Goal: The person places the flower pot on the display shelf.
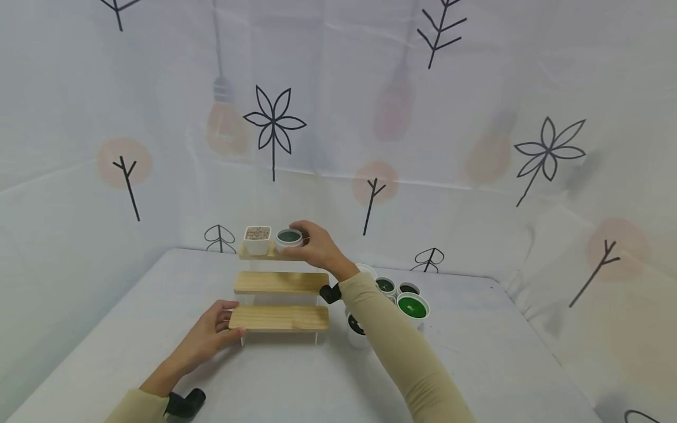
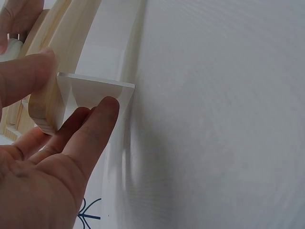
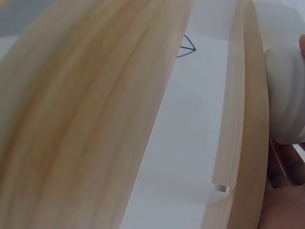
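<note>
A three-tier stand with light wooden shelves point(image 1: 279, 318) on pale, thin supports stands on the table. My left hand point(image 1: 208, 333) grips the left end of its lowest shelf; in the left wrist view some fingertips lie against the whitish support panel point(image 2: 93, 88). At the top shelf point(image 1: 271, 256), my right hand point(image 1: 317, 247) holds a small round white pot point(image 1: 288, 237) with a dark green top. The right wrist view shows the pot's side point(image 3: 285, 98) right at the shelf board. Left of it on that shelf sits a square white pot point(image 1: 257, 239) with speckled, pebble-like filling.
Right of the stand, several white pots with green or dark contents are grouped, among them a bright green one point(image 1: 413, 306) and a dark-topped one point(image 1: 357, 325); my right sleeve point(image 1: 399, 352) partly covers them. Behind the white-covered table point(image 1: 502, 364) hangs a patterned cloth point(image 1: 328, 117).
</note>
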`<state>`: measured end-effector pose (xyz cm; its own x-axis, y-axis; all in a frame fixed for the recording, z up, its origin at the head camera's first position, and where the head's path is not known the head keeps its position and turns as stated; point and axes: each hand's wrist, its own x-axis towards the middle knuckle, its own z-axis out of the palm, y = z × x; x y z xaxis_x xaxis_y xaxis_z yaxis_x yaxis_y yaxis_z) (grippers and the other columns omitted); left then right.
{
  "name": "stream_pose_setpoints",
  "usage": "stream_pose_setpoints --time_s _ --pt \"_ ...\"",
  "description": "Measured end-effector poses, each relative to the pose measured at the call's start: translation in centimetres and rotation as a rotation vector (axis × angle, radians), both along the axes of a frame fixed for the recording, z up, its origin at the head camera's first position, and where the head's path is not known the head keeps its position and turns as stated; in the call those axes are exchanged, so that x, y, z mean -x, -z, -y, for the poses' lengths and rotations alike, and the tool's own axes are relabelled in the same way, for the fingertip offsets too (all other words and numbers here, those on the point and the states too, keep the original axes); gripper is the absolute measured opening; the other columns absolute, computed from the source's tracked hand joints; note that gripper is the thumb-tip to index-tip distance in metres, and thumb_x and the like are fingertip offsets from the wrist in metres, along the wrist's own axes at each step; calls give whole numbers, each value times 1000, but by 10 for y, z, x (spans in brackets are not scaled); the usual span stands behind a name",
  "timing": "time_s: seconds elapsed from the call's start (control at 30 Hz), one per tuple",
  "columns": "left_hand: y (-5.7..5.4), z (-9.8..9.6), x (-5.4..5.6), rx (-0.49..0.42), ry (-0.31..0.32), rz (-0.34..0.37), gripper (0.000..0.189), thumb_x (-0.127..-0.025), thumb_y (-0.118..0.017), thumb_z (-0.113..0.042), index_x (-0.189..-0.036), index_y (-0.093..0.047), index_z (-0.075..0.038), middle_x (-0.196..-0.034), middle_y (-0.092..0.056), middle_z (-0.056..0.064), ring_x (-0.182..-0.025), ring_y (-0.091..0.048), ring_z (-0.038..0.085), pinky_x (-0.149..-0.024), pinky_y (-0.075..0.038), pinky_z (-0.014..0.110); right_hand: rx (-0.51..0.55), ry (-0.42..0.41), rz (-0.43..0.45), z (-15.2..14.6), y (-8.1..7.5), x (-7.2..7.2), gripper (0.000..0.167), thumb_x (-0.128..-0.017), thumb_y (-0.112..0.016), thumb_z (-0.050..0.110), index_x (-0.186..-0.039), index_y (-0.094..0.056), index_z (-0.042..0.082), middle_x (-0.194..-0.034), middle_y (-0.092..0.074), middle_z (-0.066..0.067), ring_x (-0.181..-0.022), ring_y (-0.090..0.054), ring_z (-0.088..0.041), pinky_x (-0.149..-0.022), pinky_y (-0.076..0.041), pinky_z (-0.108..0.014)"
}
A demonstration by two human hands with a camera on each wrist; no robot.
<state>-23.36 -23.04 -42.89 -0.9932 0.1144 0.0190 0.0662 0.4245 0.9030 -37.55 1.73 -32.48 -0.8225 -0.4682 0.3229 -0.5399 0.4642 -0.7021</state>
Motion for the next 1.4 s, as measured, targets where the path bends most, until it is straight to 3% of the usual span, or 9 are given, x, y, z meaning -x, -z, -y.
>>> stream_pose_setpoints --time_s 0.23,0.5,0.67,1.0,1.23,1.4 --pt "1 0 1 -8 -3 3 68 -83 -75 -21 -134 -37 2 -123 -57 21 -113 -59 32 -87 -54 31 11 -20 -3 -1 1 2 64 -76 -78 35 -130 -53 12 -113 -58 2 -95 -57 -15 -79 -52 -28" --pt "1 -1 0 -10 -2 15 66 -84 -74 -19 -135 -37 2 -124 -56 22 -114 -58 32 -86 -54 31 5 3 -48 -14 0 -3 72 -76 -78 44 -136 -49 15 -132 -53 -8 -115 -52 -20 -96 -48 -39" --pt "1 -2 -2 9 -1 14 67 -84 -74 -21 -135 -36 1 -126 -55 23 -115 -57 33 -88 -54 33 -10 13 -95 -34 -4 -13 69 -78 -76 44 -135 -50 15 -131 -54 -5 -118 -50 -20 -103 -42 -43" --pt "1 -1 -2 27 4 16 71 -83 -75 -25 -136 -35 1 -130 -51 27 -119 -54 37 -91 -52 36 7 26 -189 -91 0 -33 60 -80 -76 37 -130 -54 11 -125 -57 -4 -113 -53 -20 -98 -47 -40" --pt "0 -2 -1 41 7 19 72 -84 -74 -24 -137 -33 3 -131 -50 28 -119 -54 38 -91 -52 38 -4 98 -149 -124 7 -55 62 -80 -77 38 -131 -52 14 -127 -56 -7 -116 -52 -21 -100 -45 -38" --pt "0 -1 -3 20 8 9 71 -83 -75 -22 -137 -35 3 -130 -51 28 -118 -54 37 -90 -53 35 -11 130 -132 -142 20 -70 63 -80 -77 39 -132 -52 14 -128 -55 -6 -118 -52 -23 -100 -45 -42"
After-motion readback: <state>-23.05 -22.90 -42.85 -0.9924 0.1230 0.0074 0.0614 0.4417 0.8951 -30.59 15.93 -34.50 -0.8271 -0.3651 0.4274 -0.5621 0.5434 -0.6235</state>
